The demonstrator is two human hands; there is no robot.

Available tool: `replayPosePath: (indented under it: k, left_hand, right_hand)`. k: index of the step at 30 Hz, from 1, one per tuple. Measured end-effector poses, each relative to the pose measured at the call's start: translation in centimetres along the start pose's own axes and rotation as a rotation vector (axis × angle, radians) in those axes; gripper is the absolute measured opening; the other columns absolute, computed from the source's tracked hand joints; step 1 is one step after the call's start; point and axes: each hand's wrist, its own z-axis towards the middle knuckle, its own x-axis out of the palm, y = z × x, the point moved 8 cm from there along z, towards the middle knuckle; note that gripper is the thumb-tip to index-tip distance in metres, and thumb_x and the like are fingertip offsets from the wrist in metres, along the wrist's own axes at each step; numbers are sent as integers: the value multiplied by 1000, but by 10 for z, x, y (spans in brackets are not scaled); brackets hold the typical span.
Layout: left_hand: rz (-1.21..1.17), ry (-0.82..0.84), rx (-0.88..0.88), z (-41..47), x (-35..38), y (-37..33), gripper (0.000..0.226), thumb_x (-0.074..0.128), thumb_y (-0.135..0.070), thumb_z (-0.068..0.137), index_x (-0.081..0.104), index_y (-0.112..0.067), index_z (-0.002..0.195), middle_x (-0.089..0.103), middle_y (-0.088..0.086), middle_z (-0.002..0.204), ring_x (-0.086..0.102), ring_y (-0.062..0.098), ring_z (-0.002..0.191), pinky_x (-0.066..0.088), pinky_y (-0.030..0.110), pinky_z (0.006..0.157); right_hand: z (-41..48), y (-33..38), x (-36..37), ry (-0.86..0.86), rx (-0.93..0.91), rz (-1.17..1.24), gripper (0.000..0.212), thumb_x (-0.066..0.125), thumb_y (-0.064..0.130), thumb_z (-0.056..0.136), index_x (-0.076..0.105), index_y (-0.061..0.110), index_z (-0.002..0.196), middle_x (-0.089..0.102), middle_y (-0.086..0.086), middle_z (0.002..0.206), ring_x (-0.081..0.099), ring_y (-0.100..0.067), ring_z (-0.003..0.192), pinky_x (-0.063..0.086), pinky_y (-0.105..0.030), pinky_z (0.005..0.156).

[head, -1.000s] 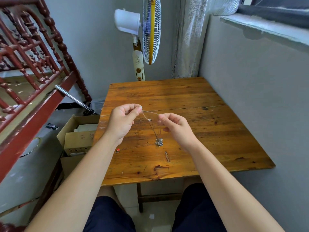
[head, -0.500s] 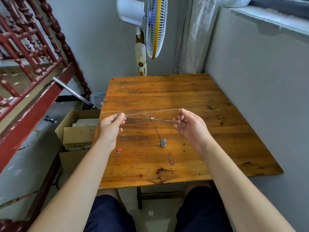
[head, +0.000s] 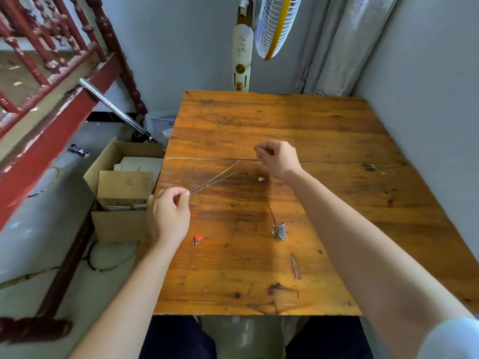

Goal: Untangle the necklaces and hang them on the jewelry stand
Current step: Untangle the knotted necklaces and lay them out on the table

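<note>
Necklace chain [head: 215, 178] is stretched taut in two strands above the wooden surface [head: 337, 203]. One end is pinched in the left grip [head: 169, 216], the other in the right grip [head: 278, 158]. A thin strand runs up from the tangled clump [head: 279, 230] lying on the surface, so a gentle pull is advised, with the clump teased loose rather than drawn tighter. No jewelry stand is seen. White sheets [head: 141, 164] are seen in the open cardboard box [head: 118, 226] on the floor.
</note>
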Motion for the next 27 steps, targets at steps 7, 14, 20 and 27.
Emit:
replayPosePath:
  k: [7, 14, 20, 27]
  left_hand:
    - [80, -75, -32, 2, 6, 14, 16, 67, -25, 89, 76, -14, 97, 59, 4, 107, 54, 24, 105, 37, 26, 82]
    - [94, 7, -60, -1, 9, 11, 58, 60, -46, 90, 53, -13, 138, 45, 4, 141, 48, 27, 127, 41, 44, 103]
    - [79, 126, 222, -50, 31, -57, 54, 59, -45, 92, 54, -17, 138, 47, 5, 143, 38, 27, 133, 30, 41, 111]
    - [77, 296, 411, -110, 81, -103, 35, 65, -42, 90, 72, -20, 117, 63, -4, 94, 50, 19, 93, 48, 40, 82]
  right_hand:
    - [25, -15, 25, 29, -14, -157, 28, 66, 34, 96, 72, 21, 120, 74, -1, 113, 67, -18, 102, 47, -22, 82]
    - [-12, -23, 3, 46, -27, -66, 37, 62, 35, 98, 66, 17, 130, 70, -2, 123, 65, -16, 109, 45, -21, 90]
    - [-99, -53, -34, -81, 12, 60, 25, 63, 28, 98, 70, 16, 118, 68, -3, 110, 63, -14, 95, 52, -29, 89]
    - [-179, -83, -54, -208, 39, 41, 15, 66, 18, 95, 74, 14, 108, 64, 1, 95, 55, 4, 77, 40, -3, 72]
